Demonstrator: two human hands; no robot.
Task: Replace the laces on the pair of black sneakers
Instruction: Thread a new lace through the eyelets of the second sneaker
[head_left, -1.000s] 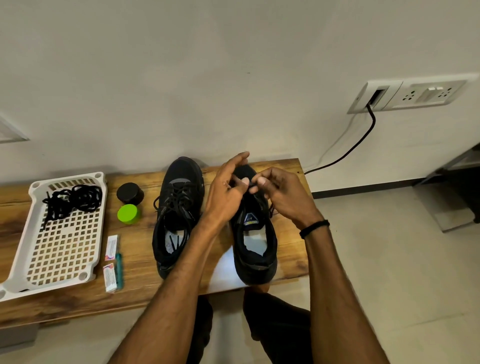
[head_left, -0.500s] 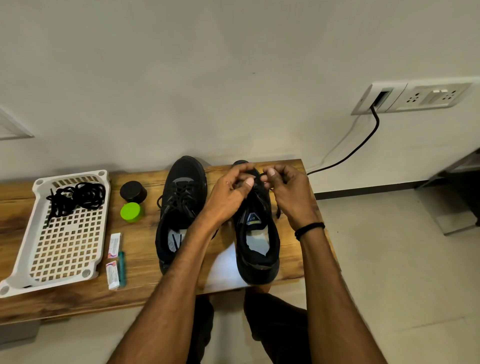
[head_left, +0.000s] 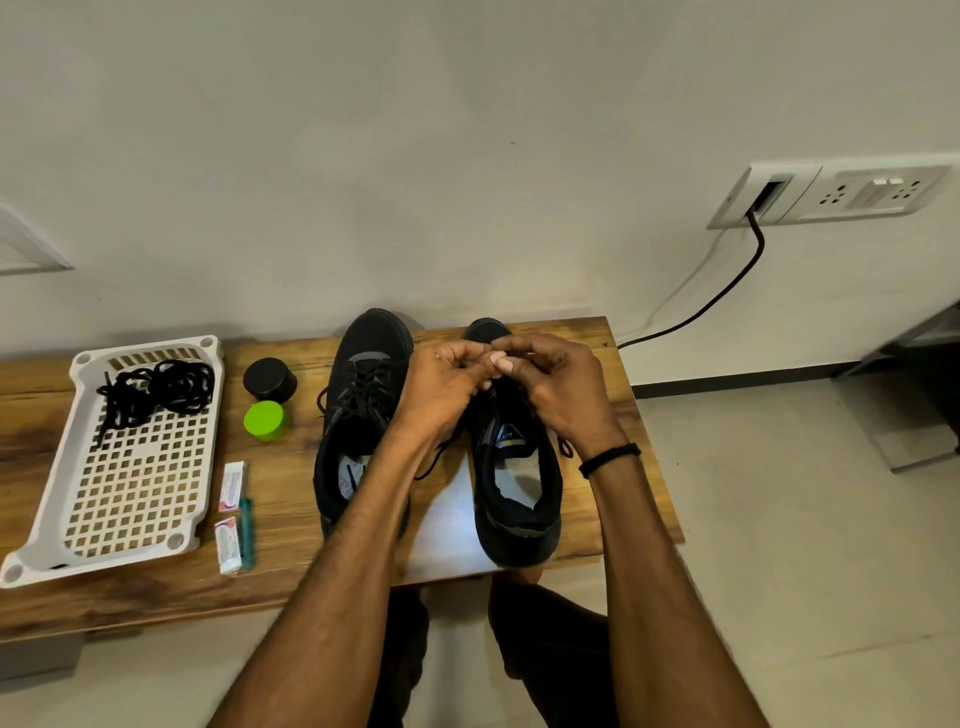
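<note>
Far left, spare laces (head_left: 156, 387) lie in the white basket (head_left: 52, 467). The left sneaker (head_left: 363, 395) stands laced. Our left hand (head_left: 441, 389) and right hand (head_left: 561, 389), fingers curled, pinch the lace (head_left: 565, 448) over the right sneaker (head_left: 519, 540) toe. Tug unevenly and it could snag in an eyelet, or the shoe could slide.

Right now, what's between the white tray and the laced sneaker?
Head view: a black jar, a green cap, two small packets and a teal pen, on the bench.
</note>
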